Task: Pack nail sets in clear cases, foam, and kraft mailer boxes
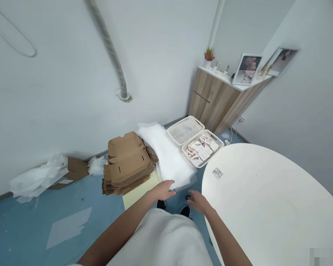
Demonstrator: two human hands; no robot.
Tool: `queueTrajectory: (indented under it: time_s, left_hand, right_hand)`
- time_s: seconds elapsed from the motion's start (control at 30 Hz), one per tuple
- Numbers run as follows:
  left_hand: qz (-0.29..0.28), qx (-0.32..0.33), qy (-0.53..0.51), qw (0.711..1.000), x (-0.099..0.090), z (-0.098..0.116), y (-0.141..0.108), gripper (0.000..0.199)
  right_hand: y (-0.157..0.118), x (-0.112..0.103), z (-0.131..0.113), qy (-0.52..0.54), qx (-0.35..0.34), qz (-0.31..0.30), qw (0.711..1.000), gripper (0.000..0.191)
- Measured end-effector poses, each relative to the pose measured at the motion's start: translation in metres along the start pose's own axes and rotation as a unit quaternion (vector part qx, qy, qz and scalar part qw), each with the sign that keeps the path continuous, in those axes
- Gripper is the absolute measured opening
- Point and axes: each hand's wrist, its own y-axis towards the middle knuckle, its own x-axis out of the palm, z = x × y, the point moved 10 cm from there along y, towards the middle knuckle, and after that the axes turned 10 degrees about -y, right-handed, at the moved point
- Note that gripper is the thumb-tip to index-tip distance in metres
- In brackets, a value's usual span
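Note:
My left hand (163,190) hangs open in front of me, nearest to a pile of white foam sheets (166,155) that lies low by the wall. To its left is a stack of flattened brown cardboard boxes (129,162). My right hand (197,200) is open too, with its fingers apart, beside the left edge of a round white table (266,195). A small silvery item (218,173), too small to make out, lies on the table near that edge. Neither hand holds anything.
Beyond the foam stand two white plastic baskets; the nearer basket (184,148) holds several printed cards (202,151). A wood-grain cabinet (213,96) with picture frames fills the corner. Crumpled white wrapping (43,175) lies on the blue floor (105,221) at left.

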Motion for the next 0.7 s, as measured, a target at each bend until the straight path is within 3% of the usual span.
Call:
queueTrajectory:
  time_s: [0.17,0.3,0.47,0.7]
  left_hand:
    - [0.018,0.002,0.049,0.999,-0.060,-0.021,-0.002,0.062]
    - [0.040,0.025,0.049,0.998,-0.106,-0.018,0.017,0.059]
    - [0.083,0.040,-0.008,0.996,-0.153,-0.003,0.053,0.057]
    - [0.129,0.052,-0.012,0.990,-0.186,0.016,0.115,0.050]
  right_hand:
    - [0.026,-0.025,-0.048,-0.085,-0.005,0.000,0.996,0.052]
    - [0.046,-0.054,-0.072,-0.085,-0.026,0.031,0.996,0.051]
    - [0.074,-0.100,-0.075,-0.022,-0.045,0.087,0.995,0.048]
    - [0.138,-0.169,-0.059,0.229,-0.019,0.167,0.959,0.036]
